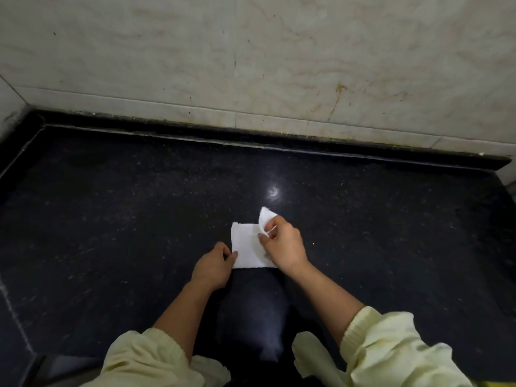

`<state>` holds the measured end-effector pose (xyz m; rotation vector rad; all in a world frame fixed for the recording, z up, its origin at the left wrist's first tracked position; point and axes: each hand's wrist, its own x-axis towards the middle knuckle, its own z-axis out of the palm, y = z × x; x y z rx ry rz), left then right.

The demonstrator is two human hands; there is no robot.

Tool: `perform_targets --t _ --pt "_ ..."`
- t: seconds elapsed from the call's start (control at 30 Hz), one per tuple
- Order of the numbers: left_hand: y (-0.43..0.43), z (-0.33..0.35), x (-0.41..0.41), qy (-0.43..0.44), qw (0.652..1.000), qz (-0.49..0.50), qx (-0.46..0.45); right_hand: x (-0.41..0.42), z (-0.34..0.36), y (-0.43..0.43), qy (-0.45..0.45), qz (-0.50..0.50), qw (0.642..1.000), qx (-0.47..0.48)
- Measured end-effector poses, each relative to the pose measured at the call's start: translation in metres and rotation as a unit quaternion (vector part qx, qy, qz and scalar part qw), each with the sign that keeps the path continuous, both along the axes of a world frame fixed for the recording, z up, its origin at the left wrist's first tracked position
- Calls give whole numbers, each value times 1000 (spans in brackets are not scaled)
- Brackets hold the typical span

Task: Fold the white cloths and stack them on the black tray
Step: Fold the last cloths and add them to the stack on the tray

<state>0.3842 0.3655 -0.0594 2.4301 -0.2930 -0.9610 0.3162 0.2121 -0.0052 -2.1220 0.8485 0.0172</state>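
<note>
A small white cloth (247, 244) lies flat on the dark polished counter (117, 208), close to the front edge. My right hand (283, 244) pinches its far right corner, which is lifted and curled up off the surface. My left hand (213, 265) rests at the near left corner, fingertips pressing the cloth's edge against the counter. No black tray is in view.
The counter is black speckled stone with a raised lip along the back and a bright light reflection (273, 191) beyond the cloth. A pale marbled tile wall (251, 51) rises behind it. My cream sleeves fill the bottom of the view.
</note>
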Motion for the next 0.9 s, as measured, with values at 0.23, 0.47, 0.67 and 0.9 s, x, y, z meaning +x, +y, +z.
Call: perform_targets --t 0.23,0.47,0.67,0.9 --pt "2 1 4 43 996 57 -62 21 -26 27 67 20 997 41" --pt "5 3 7 57 993 69 -83 18 -38 33 77 53 993 73" --pt "5 10 7 74 989 81 -96 17 -38 31 73 74 989 109" --pt "4 24 15 194 970 111 -94 4 -24 -19 18 -46 990 134"
